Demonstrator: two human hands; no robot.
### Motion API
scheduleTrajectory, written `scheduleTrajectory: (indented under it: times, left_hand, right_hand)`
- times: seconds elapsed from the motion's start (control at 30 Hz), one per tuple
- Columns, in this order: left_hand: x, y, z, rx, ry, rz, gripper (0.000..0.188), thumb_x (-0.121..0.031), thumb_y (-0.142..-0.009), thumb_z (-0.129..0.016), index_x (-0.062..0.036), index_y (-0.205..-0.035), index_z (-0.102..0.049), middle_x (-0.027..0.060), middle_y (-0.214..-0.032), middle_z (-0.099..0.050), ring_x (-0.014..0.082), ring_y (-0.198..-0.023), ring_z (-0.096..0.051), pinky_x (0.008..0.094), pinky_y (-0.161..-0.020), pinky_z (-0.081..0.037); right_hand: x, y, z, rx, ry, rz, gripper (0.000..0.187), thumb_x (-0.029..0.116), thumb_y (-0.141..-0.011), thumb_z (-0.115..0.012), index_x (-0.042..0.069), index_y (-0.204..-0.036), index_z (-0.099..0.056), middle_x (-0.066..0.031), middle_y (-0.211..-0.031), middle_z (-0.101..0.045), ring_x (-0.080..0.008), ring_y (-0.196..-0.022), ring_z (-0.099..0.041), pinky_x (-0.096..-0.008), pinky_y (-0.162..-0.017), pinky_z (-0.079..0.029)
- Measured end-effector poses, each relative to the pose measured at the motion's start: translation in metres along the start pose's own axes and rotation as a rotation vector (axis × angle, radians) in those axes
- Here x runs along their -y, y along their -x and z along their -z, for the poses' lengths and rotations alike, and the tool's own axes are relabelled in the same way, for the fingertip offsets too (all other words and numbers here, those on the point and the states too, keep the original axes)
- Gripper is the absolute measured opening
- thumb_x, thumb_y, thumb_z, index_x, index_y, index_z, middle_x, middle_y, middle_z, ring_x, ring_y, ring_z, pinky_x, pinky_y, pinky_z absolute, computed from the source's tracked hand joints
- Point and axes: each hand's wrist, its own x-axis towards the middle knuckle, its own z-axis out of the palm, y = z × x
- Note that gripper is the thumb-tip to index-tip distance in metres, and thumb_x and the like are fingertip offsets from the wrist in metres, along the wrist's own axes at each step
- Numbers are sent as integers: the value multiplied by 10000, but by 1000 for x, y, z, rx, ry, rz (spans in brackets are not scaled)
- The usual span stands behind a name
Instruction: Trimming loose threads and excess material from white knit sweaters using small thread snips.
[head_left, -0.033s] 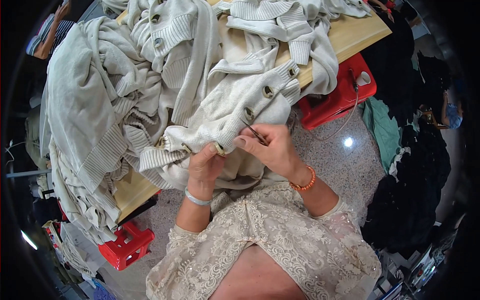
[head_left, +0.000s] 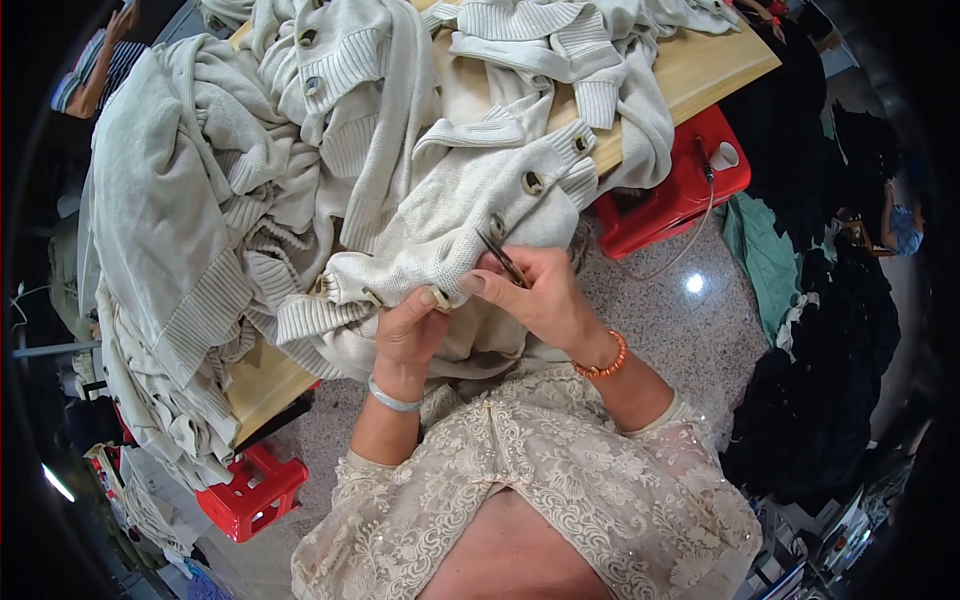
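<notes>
A cream knitted cardigan (head_left: 440, 215) hangs over the table's near edge toward my lap, with several dark-and-pale buttons along its front band. My left hand (head_left: 408, 330) is closed, its thumb and fingers pinching the band at a pale button (head_left: 440, 298). Close to its right, my right hand (head_left: 535, 290) is closed round small dark thread snips (head_left: 510, 265). Their blades stand slightly apart and point up and left, near another button (head_left: 497, 224). Whether the blade tips touch the knit, I cannot tell. My right fingers partly hide the snips' handle.
More cream knitwear (head_left: 165, 210) lies heaped over the wooden table (head_left: 715, 70). At right, a red stool (head_left: 680, 190) carries a white cup (head_left: 724, 156) and a thin hose. Another red stool (head_left: 255, 490) stands lower left. Dark cloth (head_left: 810, 380) is piled on the right.
The snips' blades show farther apart than before. My hands and the cardigan are almost where they were.
</notes>
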Motion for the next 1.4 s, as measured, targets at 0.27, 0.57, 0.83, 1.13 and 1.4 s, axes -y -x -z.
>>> scheduleTrajectory:
  times: [0.27,0.57,0.83,1.13,1.4]
  left_hand:
    - [2,7,-17,1,-272,-23,386,-31,-809,-702,17,-1173,-583,98,-1039,-669,197,-911,-647,298,-821,-522]
    - [8,3,7,161,-79,22,562,-134,-783,-747,40,-1265,-515,126,-1048,-661,232,-906,-641,358,-849,-493]
    - [12,-7,16,273,47,58,579,-175,-810,-705,44,-1300,-487,128,-1130,-642,238,-986,-628,380,-877,-483]
    - [9,3,18,203,-77,-7,571,-235,-812,-637,13,-1306,-493,109,-1226,-590,220,-1044,-557,361,-869,-422]
    - [0,9,-4,151,-46,-17,548,-272,-874,-576,-71,-1368,-451,124,-1349,-539,311,-1188,-546,443,-976,-416]
  right_hand:
    - [1,-2,-14,-168,77,202,212,130,-881,-685,-18,-753,-604,45,-598,-514,-1,-584,-396,-216,-482,-338]
    - [-5,2,-10,-120,121,239,124,86,-926,-624,-28,-886,-647,61,-687,-562,1,-642,-428,-190,-536,-366]
    - [8,8,-3,-232,198,307,107,93,-843,-727,14,-846,-655,35,-677,-582,-8,-608,-469,-188,-505,-370]
    - [-15,-13,-3,-398,468,469,117,106,-872,-669,5,-860,-610,-93,-665,-583,-84,-605,-539,-283,-538,-440]
    - [-45,-7,20,-270,-4,10,269,209,-961,-590,-12,-842,-687,-1,-648,-634,-53,-657,-573,-219,-602,-468]
